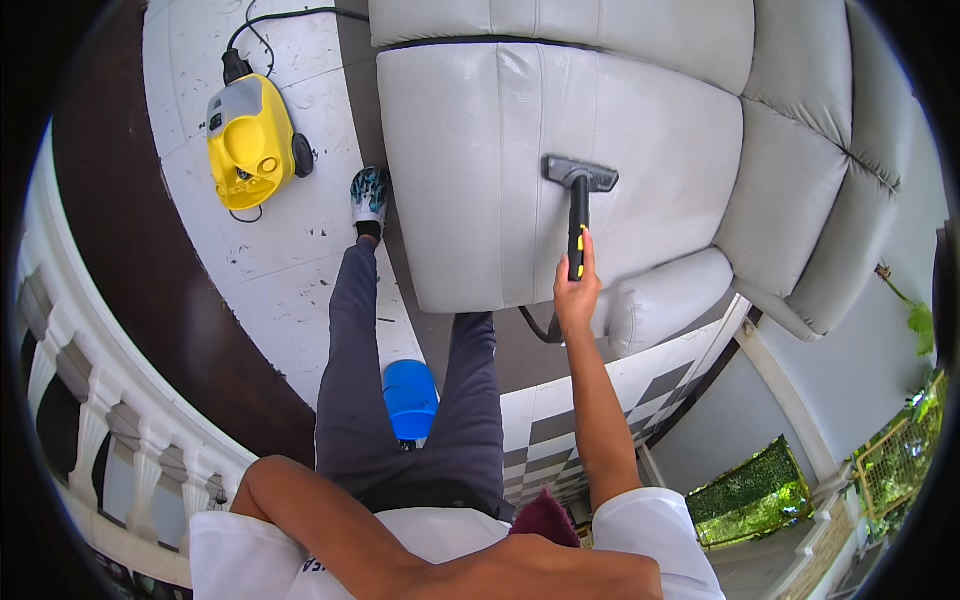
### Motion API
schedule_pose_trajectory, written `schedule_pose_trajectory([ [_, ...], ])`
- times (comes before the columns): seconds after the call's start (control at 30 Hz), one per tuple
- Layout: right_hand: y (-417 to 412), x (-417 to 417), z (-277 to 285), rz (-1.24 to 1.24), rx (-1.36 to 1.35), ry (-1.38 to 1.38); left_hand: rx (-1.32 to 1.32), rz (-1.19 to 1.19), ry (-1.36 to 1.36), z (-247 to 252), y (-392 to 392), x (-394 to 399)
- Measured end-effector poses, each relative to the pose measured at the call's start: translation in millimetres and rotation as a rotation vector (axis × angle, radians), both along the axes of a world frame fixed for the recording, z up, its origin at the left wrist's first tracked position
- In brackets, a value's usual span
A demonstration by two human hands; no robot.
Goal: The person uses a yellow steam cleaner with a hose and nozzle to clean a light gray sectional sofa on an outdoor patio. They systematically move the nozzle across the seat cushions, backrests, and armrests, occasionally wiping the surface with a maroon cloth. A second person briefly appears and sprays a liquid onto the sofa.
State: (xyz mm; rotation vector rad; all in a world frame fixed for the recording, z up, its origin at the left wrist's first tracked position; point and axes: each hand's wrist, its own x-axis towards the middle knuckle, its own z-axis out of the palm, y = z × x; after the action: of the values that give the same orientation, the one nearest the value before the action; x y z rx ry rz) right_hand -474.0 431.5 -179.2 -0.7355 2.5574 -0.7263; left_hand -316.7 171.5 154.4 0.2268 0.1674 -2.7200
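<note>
My right hand grips the black handle of a steam cleaner's brush tool, which has yellow parts by the fingers. The wide head of the tool rests on the seat cushion of a light grey leather sofa. A black hose shows below the cushion, near my right wrist. My left arm is bent across my chest, and what appears to be my left hand is very close to the camera at the bottom edge, its fingers hidden. A maroon cloth shows right beside it; whether that hand holds it is unclear.
A yellow and grey steam cleaner with a black cable stands on the white tiles at left. A blue bucket is between my legs. A sofa armrest lies to the right, a white balustrade at lower left.
</note>
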Motion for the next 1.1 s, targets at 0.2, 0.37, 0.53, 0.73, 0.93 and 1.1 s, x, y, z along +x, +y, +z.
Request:
schedule_pose_trajectory([
  [0.2,-80.3,-47.4,-1.9,-0.095,0.004,-0.056,0.042,-0.103,-0.022,2.3,-9.8,-3.5],
  [0.37,-128.4,-126.3,-0.3,-0.158,0.054,-0.142,-0.009,-0.203,-0.042,-1.1,2.7,-11.1],
  [0.53,64.5,-3.7,24.8,-0.006,0.124,-0.001,-0.084,-0.137,-0.060,1.6,7.6,-13.0],
  [0.73,-76.2,-103.7,6.7,-0.287,0.138,-0.098,-0.087,-0.096,-0.089,2.4,12.6,-24.4],
  [0.93,-179.9,-158.9,30.6,-0.209,0.181,-0.132,-0.083,-0.032,-0.082,5.5,16.4,-22.5],
  [1.1,-178.2,-195.3,59.8,-0.078,0.296,-0.307,-0.052,-0.003,-0.015,5.7,-4.0,-13.4],
])
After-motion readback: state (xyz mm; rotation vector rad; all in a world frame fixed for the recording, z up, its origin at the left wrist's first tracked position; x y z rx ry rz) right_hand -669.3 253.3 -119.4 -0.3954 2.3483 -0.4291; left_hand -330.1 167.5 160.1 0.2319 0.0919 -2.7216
